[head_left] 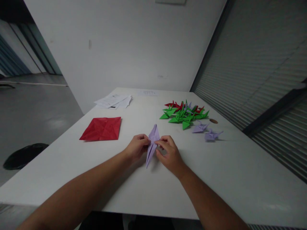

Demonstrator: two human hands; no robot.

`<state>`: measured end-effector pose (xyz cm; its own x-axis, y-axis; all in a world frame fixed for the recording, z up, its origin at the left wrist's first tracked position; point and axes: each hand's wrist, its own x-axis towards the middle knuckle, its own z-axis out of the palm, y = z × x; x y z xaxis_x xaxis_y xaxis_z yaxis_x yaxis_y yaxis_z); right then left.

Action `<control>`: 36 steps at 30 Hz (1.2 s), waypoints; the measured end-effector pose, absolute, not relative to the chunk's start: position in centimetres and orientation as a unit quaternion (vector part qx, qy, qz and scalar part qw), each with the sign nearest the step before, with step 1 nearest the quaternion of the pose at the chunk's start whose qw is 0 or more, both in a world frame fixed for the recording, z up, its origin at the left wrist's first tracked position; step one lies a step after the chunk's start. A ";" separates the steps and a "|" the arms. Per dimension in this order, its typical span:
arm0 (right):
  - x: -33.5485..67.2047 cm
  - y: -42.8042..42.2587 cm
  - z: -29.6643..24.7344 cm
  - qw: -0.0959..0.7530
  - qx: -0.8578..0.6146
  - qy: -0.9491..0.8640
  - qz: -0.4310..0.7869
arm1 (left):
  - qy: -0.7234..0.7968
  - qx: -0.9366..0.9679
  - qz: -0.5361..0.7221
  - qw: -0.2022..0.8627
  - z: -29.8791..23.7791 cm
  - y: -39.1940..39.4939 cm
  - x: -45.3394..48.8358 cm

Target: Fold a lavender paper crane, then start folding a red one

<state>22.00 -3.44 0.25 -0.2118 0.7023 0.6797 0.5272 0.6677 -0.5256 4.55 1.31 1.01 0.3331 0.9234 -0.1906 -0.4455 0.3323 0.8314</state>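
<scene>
Between my two hands is a piece of purple origami paper (151,150), folded into a long narrow diamond with a slit down its lower half. It is held a little above the white table, one tip pointing away from me and the other toward me. My left hand (138,145) pinches its left edge near the middle. My right hand (169,153) grips the right edge, thumb and forefinger close to the paper's centre. Some fingertips are hidden behind the paper.
Creased red paper (102,129) lies at the left of the white table (134,195). At the right are a pile of green, red and purple paper cranes (178,116), two separate purple cranes (211,135) and a brown disc (213,121). Printed sheets (112,101) lie at the back left.
</scene>
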 end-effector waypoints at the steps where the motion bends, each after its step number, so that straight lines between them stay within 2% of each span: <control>1: 22.0 -3.5 0.3 0.491 -0.395 -0.770 0.099 | 0.339 0.349 0.464 0.740 1.0 1.3 4.5; 13: 22.1 -2.4 0.0 0.590 -0.406 -0.646 0.265 | 0.286 0.397 0.436 0.755 1.3 0.9 4.3; 19: 21.7 -2.3 -0.1 0.598 -0.406 -0.591 0.357 | 0.283 0.433 0.436 0.736 1.0 0.9 4.5; 29: 21.8 -2.4 0.1 0.609 -0.424 -0.575 0.344 | 0.201 0.562 0.478 0.644 0.2 0.9 4.5; 36: 21.6 -2.5 -0.1 0.601 -0.436 -0.585 0.327 | 0.281 0.619 0.479 0.555 -0.4 1.1 4.5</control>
<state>21.64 -2.46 -0.12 0.1025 0.9029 0.4174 0.1168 0.4057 -0.9065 4.47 1.08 -0.36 0.3828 0.8798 0.2817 -0.1834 -0.2265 0.9566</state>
